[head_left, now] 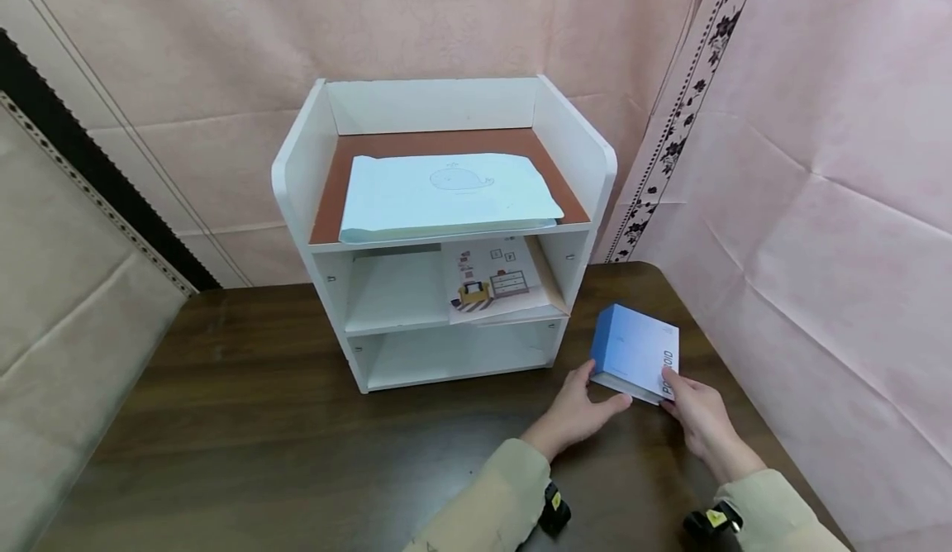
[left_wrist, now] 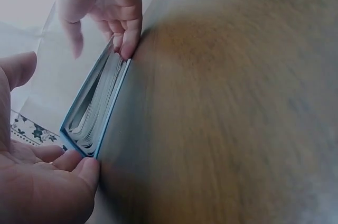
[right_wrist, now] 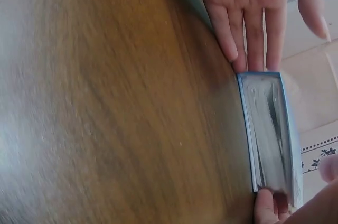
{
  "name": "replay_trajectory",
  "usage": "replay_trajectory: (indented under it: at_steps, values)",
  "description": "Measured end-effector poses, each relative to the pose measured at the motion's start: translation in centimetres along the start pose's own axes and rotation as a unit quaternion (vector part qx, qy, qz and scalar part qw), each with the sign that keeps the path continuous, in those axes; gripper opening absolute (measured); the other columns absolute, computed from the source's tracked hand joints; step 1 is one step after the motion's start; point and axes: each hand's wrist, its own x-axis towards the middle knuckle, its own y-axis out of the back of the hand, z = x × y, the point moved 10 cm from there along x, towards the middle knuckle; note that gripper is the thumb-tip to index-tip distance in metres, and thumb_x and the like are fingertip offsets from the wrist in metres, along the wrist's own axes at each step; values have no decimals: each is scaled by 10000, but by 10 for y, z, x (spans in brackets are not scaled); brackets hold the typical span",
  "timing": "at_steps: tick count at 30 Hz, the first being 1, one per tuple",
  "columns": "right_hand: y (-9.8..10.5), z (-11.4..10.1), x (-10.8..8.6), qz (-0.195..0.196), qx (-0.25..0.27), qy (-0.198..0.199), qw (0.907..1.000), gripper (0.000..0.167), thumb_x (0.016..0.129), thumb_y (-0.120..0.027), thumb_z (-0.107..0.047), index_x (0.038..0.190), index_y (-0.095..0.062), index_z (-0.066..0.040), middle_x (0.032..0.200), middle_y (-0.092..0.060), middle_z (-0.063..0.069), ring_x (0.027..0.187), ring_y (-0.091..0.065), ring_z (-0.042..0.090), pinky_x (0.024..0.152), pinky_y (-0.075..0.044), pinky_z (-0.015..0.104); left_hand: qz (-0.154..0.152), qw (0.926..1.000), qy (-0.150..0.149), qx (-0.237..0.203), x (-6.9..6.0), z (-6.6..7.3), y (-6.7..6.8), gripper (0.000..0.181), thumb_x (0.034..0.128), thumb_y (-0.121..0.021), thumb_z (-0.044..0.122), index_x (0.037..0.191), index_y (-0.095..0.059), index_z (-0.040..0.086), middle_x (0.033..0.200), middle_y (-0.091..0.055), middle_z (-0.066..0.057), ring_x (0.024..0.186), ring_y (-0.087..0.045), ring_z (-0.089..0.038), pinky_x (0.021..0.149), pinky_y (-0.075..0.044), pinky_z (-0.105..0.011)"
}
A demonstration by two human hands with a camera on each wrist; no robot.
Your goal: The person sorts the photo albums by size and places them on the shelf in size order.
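A blue photo album (head_left: 638, 352) with a thick block of sleeve pages lies on the wooden table, right of the white shelf. Its open page end shows between the covers in the left wrist view. My left hand (head_left: 574, 410) touches the spine side with extended fingers, its thumb held apart. On the opposite side, the fingertips of my right hand (head_left: 701, 416) rest against the album's lower edge. The right thumb stands over the cover, seemingly apart from it in the wrist views. Part of the printed title is hidden behind that thumb.
The white shelf (head_left: 454, 383) stands at the back. A pale blue sheet with a whale drawing (head_left: 454, 197) lies on its brown top; a printed booklet (head_left: 494, 279) sits on the middle level. Pink cloth (head_left: 833, 230) borders the table (head_left: 260, 444) at right.
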Motion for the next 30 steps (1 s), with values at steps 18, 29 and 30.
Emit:
replay_trajectory:
  at_steps: [18, 29, 30]
  values:
    - [-6, 2, -5, -170, 147, 326, 9992, 628, 1012, -493, -345, 1419, -290, 88, 980, -616, 65, 815, -670, 109, 814, -551, 300, 55, 9946, -268, -1006, -12, -3, 10, 611, 893, -715, 311, 1409, -460, 108, 1323, -539, -43, 1202, -523, -216, 1008, -432, -357]
    - [-16, 7, -34, -645, 844, 136, 9943, 650, 1020, -486, -329, 1476, -221, 50, 1051, -602, -31, 924, -630, 76, 882, -508, 255, 484, 9903, -138, -1292, -6, -10, 12, 726, 857, -743, 380, 1431, -404, 90, 1287, -530, -74, 1138, -544, -205, 932, -492, -393]
    - [-17, 8, -36, -700, 909, 129, 9933, 647, 1022, -486, -318, 1477, -214, 53, 1031, -615, -41, 926, -633, 82, 885, -509, 264, 508, 9888, -113, -1401, -7, -11, 12, 748, 848, -753, 374, 1436, -391, 89, 1268, -537, -79, 1121, -547, -206, 919, -498, -399]
